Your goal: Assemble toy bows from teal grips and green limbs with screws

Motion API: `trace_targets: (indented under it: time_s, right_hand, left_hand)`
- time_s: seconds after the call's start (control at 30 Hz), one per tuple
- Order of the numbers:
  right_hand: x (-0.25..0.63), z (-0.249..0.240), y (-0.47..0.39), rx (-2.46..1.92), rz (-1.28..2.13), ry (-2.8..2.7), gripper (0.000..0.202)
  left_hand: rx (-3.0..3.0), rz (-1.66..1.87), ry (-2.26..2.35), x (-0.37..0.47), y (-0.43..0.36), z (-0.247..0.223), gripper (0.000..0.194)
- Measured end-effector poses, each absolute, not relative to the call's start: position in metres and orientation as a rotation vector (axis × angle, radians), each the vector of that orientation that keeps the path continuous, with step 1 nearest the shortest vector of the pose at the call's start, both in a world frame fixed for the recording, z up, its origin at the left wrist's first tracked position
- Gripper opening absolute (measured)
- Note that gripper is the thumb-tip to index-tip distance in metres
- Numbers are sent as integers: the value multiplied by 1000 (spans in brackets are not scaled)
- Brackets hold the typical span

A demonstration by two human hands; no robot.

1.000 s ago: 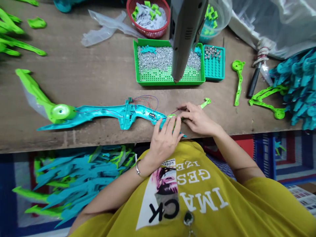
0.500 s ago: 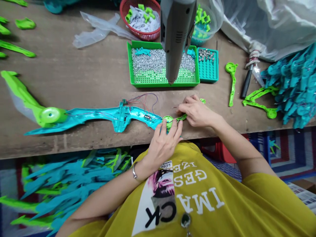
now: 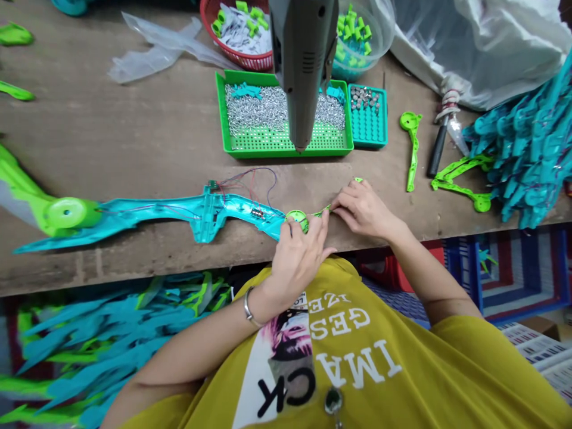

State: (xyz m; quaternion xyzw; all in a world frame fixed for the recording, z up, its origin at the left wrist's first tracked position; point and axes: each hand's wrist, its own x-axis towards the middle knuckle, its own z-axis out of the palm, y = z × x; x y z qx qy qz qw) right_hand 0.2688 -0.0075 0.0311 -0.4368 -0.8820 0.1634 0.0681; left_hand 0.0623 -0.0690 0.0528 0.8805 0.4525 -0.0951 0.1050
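Observation:
A teal toy bow body (image 3: pixel 170 213), shaped like a long open half-shell, lies along the table's front edge with thin wires on it. A green plastic arm (image 3: pixel 297 219) with a round hub sits at its right end. My left hand (image 3: pixel 297 256) presses its fingers onto the hub and the arm just beside it, holding them against the table. My right hand (image 3: pixel 369 208) has thumb and fingers pinched at the arm farther right, covering much of it. Whether a wire is also between those fingertips I cannot make out. At the left end is another green arm (image 3: pixel 67 213).
A grey electric screwdriver (image 3: pixel 304 77) hangs over a green tray (image 3: pixel 286 154) of screws. Beside it stands a teal tray (image 3: pixel 369 143) of small metal parts. Rightward lie loose green arms (image 3: pixel 412 155), a black-handled knife (image 3: pixel 438 149) and stacked teal shells (image 3: pixel 518 155).
My right hand has shifted slightly, its fingertips now lower and closer together at the green arm. My left hand stays on the hub. The whole view has moved a little.

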Motion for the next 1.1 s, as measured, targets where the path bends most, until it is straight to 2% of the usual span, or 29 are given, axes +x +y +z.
trace_targets:
  time_s: [0.37,0.57,0.8,0.97,1.1]
  right_hand:
    - [262,24,-11,-1469,492,-2560,24]
    - [274,24,-13,-1384,606,-2410,9]
    - [298,24,-4,-1264,731,-2280,14]
    - [303,20,4,-1249,651,-2396,19]
    - [299,22,2,-1288,759,-2310,15]
  left_hand:
    - [2560,-334,1412,71,-70,53,69]
    - [2533,-310,1450,74,-70,55,63]
    - [2516,-337,1469,75,-68,58,63]
    - [2549,-355,1477,76,-68,57,63]
    - [2566,-378,1473,77,-68,58,63]
